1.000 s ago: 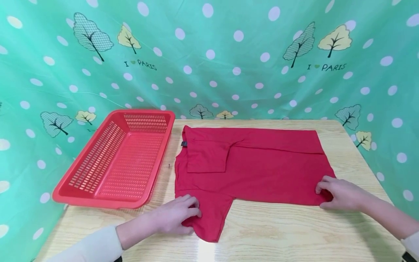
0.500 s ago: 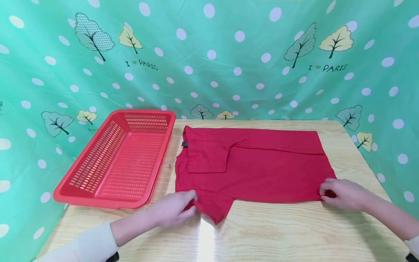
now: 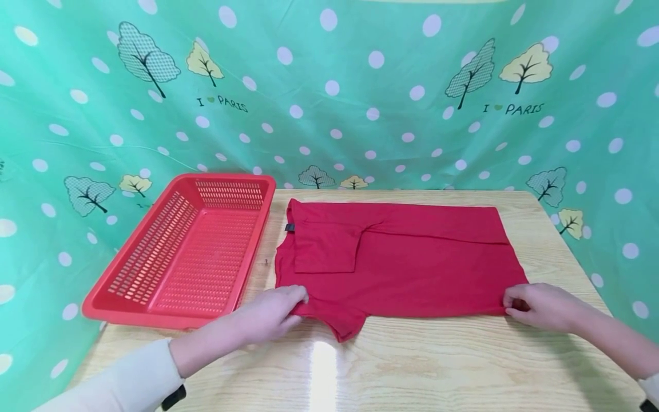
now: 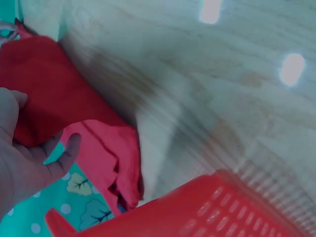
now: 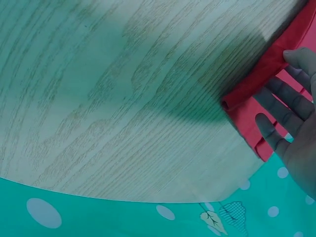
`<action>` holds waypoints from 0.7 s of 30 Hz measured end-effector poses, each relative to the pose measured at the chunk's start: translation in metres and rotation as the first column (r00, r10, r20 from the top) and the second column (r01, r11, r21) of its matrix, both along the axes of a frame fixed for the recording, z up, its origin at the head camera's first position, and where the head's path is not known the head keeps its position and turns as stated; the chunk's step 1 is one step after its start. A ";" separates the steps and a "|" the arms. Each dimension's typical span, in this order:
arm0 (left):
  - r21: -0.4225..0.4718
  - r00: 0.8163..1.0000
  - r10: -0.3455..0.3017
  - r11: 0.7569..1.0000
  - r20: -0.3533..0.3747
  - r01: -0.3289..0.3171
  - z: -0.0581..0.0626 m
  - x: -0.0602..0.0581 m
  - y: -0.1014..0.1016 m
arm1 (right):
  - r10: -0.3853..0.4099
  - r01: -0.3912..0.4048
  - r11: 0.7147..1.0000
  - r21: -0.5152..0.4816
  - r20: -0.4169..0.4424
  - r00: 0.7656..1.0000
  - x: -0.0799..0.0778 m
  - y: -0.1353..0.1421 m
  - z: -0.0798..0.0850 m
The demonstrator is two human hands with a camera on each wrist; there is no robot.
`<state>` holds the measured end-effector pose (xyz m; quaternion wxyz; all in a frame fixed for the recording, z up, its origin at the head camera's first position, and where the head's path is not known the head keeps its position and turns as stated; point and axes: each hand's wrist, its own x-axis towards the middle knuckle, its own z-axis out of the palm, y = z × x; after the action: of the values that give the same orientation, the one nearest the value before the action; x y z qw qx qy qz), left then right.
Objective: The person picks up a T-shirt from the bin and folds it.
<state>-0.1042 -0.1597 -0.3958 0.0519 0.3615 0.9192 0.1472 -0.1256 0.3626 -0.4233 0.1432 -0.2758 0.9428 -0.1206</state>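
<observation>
in the head view, the near sleeve (image 3: 344,325) of the red shirt (image 3: 432,274) had changed over the last second: it had lain flat toward the person, and now it was gathered up and drawn back toward the body of the shirt. the near side edge had shifted slightly away from the person too, which suggested that this side was being lifted from both ends, while the far sleeve (image 3: 326,246) lay folded flat on top. the left hand (image 3: 270,313) pinched the cloth near the shoulder and the right hand (image 3: 548,308) pinched the near bottom corner, so the shirt lay stretched between and beyond them on the table (image 3: 427,366). the basket (image 3: 154,319) stood just left of the shirt, near the left hand. in the left wrist view, the thumb pressed on the raised cloth, some fingers passed beneath it, and one fingertip stood free; the basket's rim showed close by. in the right wrist view, the bottom corner was caught between thumb and fingers, its edge curled like a tube, with the little finger held apart from the cloth.
</observation>
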 end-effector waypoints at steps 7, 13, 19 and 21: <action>0.052 0.999 0.011 0.999 -0.031 -0.010 0.023 -0.013 0.002 | -0.013 0.013 1.000 -0.006 -0.007 1.000 0.000 -0.002 0.005; 0.053 0.996 0.084 0.995 -0.034 -0.082 0.049 -0.025 0.002 | -0.057 0.057 0.998 0.004 -0.021 0.998 -0.004 -0.003 0.014; 0.044 0.990 0.144 0.989 -0.012 -0.143 0.072 -0.048 0.002 | -0.106 0.106 0.994 0.012 -0.040 0.994 -0.014 -0.005 0.027; 0.041 0.986 0.164 0.986 -0.001 -0.164 0.080 -0.058 0.003 | -0.124 0.125 0.992 0.011 -0.056 0.991 -0.019 -0.004 0.032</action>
<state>-0.1623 -0.1562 -0.3160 0.0301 0.2859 0.9428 0.1689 -0.1448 0.3589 -0.3912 0.1111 -0.2188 0.9626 -0.1147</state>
